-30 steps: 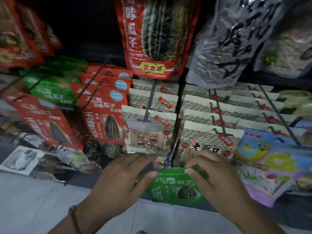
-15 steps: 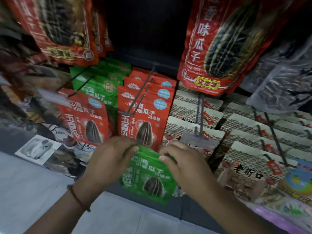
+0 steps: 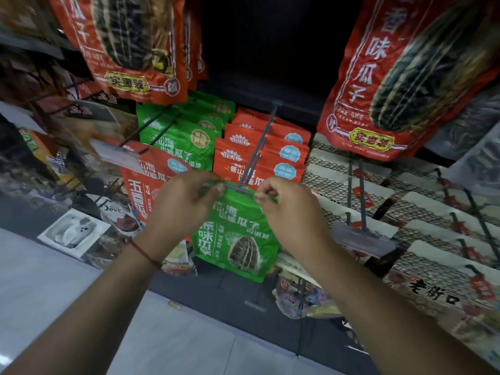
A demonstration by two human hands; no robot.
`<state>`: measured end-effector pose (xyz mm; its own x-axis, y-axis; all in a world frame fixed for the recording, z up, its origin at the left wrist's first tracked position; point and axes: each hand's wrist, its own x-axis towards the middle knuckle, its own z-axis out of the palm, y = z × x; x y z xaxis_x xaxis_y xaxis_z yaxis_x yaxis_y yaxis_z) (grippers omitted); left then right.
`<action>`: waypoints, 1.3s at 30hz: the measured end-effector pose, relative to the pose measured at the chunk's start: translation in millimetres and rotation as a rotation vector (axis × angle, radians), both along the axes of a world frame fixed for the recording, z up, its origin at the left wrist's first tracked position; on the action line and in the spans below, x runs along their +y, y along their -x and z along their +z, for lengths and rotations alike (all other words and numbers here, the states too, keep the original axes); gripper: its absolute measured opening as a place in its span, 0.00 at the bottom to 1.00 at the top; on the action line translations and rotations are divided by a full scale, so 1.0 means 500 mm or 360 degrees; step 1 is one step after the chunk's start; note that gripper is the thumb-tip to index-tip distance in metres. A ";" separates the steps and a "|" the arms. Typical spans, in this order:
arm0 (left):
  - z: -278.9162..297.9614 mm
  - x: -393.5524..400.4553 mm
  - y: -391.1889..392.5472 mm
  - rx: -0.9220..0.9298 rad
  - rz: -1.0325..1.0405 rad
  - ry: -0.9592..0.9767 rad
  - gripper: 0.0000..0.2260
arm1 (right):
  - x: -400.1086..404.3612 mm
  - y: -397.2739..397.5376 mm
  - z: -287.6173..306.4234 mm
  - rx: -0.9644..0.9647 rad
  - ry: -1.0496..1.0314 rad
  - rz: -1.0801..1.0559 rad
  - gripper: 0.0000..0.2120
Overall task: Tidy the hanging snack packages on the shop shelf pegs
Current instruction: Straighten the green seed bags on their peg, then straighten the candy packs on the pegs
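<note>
Pinching top corners of green snack pkg point(image 3: 238, 231) w/ left hand point(image 3: 184, 209) & right hand point(image 3: 286, 209), hole edge at tip of peg point(image 3: 257, 155) fronting red pkgs point(image 3: 259, 158). Risk: missing hole, tearing header, or hanging among wrong flavour.

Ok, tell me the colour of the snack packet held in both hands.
Green snack packet with a striped seed picture, seen in the head view.

Retail shop, snack aisle. Metal display pegs point(image 3: 255, 147) stick out from a dark back panel, each stacked with many identical sealed packets: red seed packets point(image 3: 259, 158), green seed packets point(image 3: 184, 139), white net-pattern packets point(image 3: 422, 212). Big red bags point(image 3: 405, 77) hang above. Clear plastic tab point(image 3: 361, 238) on a peg end, probably a price-tag holder. Pale tiled floor point(image 3: 40, 280) below.
</note>
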<state>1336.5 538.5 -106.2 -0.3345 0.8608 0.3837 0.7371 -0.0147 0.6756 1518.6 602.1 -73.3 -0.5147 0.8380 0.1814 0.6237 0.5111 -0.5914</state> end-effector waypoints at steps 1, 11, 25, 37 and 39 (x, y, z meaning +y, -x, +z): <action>0.001 0.007 0.002 0.0013 -0.0007 -0.0002 0.07 | 0.006 0.005 0.001 -0.0017 0.0007 -0.0020 0.04; -0.059 0.076 -0.005 0.0116 0.0103 -0.0070 0.08 | 0.034 0.029 -0.018 -0.0280 -0.0217 -0.0129 0.04; -0.139 -0.041 -0.086 0.0634 0.0120 0.0219 0.28 | -0.060 -0.030 -0.061 -0.0451 -0.0541 0.0245 0.31; -0.169 -0.087 -0.333 0.0760 -0.0446 0.0502 0.29 | -0.142 -0.395 -0.133 -0.0383 -0.0011 0.0016 0.29; -0.159 -0.077 -0.404 0.0846 -0.0562 0.0494 0.27 | -0.143 -0.478 -0.135 -0.0335 0.0028 -0.0151 0.29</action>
